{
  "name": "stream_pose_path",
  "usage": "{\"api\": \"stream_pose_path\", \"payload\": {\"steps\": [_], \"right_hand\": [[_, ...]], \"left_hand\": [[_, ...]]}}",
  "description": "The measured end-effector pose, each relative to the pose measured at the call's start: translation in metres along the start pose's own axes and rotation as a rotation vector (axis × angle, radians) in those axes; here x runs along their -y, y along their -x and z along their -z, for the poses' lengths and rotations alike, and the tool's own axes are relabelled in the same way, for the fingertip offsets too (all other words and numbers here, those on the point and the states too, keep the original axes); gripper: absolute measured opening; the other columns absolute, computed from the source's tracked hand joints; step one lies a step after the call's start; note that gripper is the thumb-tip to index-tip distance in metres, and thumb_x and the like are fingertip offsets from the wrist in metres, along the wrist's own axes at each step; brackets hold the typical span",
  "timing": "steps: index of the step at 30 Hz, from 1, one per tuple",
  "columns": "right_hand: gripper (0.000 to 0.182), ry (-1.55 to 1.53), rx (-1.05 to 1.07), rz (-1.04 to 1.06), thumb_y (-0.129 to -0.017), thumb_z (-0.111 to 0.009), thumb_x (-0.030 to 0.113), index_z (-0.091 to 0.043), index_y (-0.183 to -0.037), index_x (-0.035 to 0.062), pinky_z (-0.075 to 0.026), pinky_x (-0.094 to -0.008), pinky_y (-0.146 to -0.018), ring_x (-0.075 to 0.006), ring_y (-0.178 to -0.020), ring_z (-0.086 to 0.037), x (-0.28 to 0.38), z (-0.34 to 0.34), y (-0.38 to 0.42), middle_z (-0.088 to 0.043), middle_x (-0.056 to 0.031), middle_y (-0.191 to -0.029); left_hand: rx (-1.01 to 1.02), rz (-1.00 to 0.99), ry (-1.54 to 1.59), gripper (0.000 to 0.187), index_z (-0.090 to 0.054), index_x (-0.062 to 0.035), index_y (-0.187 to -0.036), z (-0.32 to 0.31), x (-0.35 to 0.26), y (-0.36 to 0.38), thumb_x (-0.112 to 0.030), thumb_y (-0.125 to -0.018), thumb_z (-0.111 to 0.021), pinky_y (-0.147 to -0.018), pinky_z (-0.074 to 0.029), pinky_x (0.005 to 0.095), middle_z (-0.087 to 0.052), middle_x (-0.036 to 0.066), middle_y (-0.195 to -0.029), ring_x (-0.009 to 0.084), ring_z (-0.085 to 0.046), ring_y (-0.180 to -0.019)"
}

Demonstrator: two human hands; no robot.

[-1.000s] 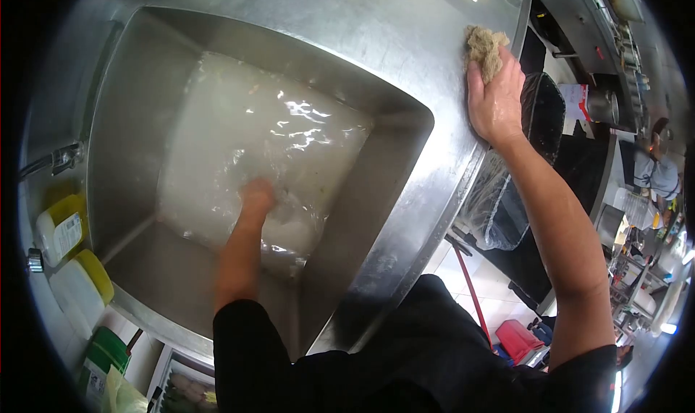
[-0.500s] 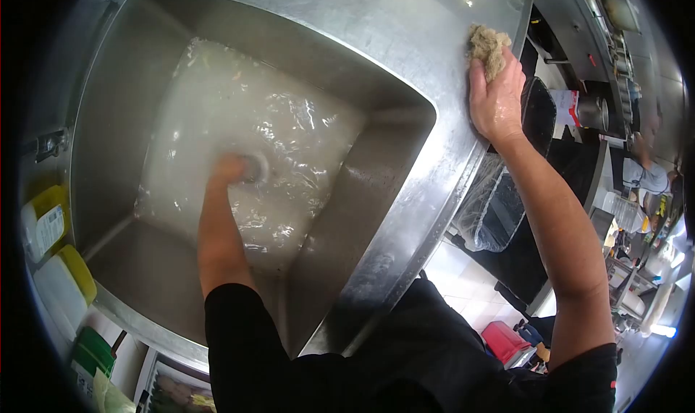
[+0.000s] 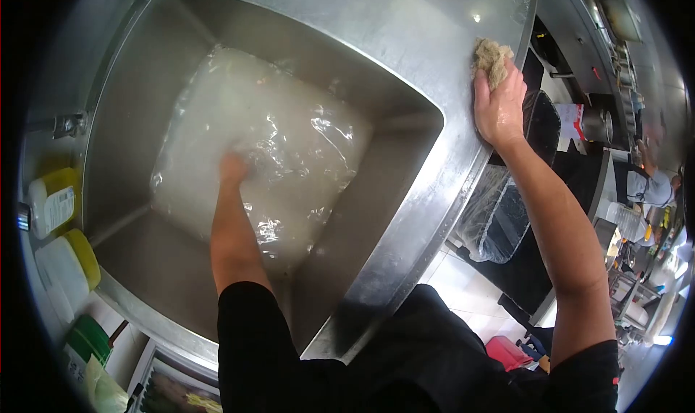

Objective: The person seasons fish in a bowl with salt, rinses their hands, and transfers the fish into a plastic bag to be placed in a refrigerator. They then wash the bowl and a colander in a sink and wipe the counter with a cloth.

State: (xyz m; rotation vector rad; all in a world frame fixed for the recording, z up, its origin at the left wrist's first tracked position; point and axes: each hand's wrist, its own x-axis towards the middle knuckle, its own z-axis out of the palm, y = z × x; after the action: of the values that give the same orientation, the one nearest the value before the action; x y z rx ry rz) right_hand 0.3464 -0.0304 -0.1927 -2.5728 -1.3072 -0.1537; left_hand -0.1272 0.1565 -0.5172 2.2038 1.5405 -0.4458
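A deep metal sink (image 3: 405,188) holds cloudy, rippling water (image 3: 289,123). My left hand (image 3: 233,168) reaches down into that water near the middle; its fingers are under the surface, so what they hold, if anything, is hidden. On the metal counter at the sink's right, my right hand (image 3: 501,109) grips a tan, crumpled scrubber (image 3: 491,62) close to the counter's edge. The skin of the right hand looks wet.
Yellow-and-white containers (image 3: 58,203) stand left of the sink. A black bin with a clear liner (image 3: 499,221) is below the counter's right edge. Farther right are a metal pot (image 3: 597,125) and another person (image 3: 648,185).
The view has shifted slightly, moving the sink right and down in the frame. The round pale shape beside my left hand no longer shows. My right hand still has the scrubber.
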Motion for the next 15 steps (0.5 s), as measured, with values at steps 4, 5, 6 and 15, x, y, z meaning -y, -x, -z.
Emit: {"api": "stream_pose_path", "payload": {"steps": [4,5,6,15], "right_hand": [[0.061,0.027,-0.021,0.033,-0.094,-0.055,0.033,-0.031,-0.138,-0.0024,-0.033,-0.0473,-0.105,-0.0424,-0.121,-0.038,-0.008,0.0,-0.004,-0.041,-0.026,-0.131],[0.061,0.029,-0.02,0.044,-0.094,-0.055,0.033,-0.031,-0.138,-0.0027,-0.033,-0.0474,-0.105,-0.0424,-0.121,-0.038,-0.006,0.0,-0.004,-0.041,-0.0262,-0.131],[0.061,0.028,-0.013,0.053,-0.094,-0.055,0.033,-0.03,-0.138,-0.003,-0.033,-0.0475,-0.105,-0.0425,-0.121,-0.038,-0.004,-0.001,-0.001,-0.041,-0.0264,-0.131],[0.061,0.028,0.009,0.075,-0.095,-0.054,0.033,-0.03,-0.138,-0.0042,-0.03,-0.0474,-0.105,-0.0434,-0.12,-0.039,-0.009,-0.004,-0.001,-0.042,-0.029,-0.13]], "left_hand": [[0.102,0.162,0.781,0.042,-0.067,-0.0043,-0.115,-0.026,0.025,-0.008,-0.037,-0.089,-0.06,-0.092,-0.048,0.0406,-0.064,0.019,-0.117,0.0301,-0.061,-0.107],[0.191,0.221,0.833,0.045,-0.066,-0.0013,-0.115,-0.033,0.03,-0.012,-0.037,-0.088,-0.062,-0.09,-0.048,0.0403,-0.065,0.017,-0.115,0.0278,-0.062,-0.103],[0.284,0.285,0.879,0.048,-0.064,0.0017,-0.115,-0.039,0.035,-0.02,-0.038,-0.088,-0.064,-0.089,-0.048,0.04,-0.066,0.015,-0.113,0.0256,-0.063,-0.099],[0.137,0.293,0.851,0.051,-0.067,0.0017,-0.112,-0.047,-0.018,-0.014,-0.043,-0.089,-0.059,-0.083,-0.049,0.0431,-0.067,0.021,-0.109,0.0316,-0.064,-0.094]]}}
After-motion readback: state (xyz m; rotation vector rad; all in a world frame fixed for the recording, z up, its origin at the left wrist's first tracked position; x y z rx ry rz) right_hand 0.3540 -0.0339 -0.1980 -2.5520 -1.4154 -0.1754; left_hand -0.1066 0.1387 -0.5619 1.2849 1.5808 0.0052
